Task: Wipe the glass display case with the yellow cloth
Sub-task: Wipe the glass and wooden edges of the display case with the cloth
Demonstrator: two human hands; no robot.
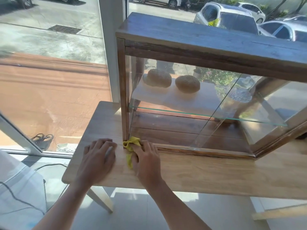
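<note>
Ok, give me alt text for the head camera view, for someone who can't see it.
The right hand presses a yellow cloth against the bottom left corner of a glass display case on a wooden table. The left hand rests flat beside it; two bread rolls sit inside.

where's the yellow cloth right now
In the head view, the yellow cloth is under the right hand, at the display case's bottom-left front corner on the wooden table.

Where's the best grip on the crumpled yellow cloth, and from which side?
Probably the bunched upper end of the crumpled yellow cloth, taken from above and the near side. The wooden-framed glass display case blocks its far side at the bottom left corner, and the cloth's tail lies flat on the light wooden table. The right hand already covers it; the left hand rests flat beside it.
</note>
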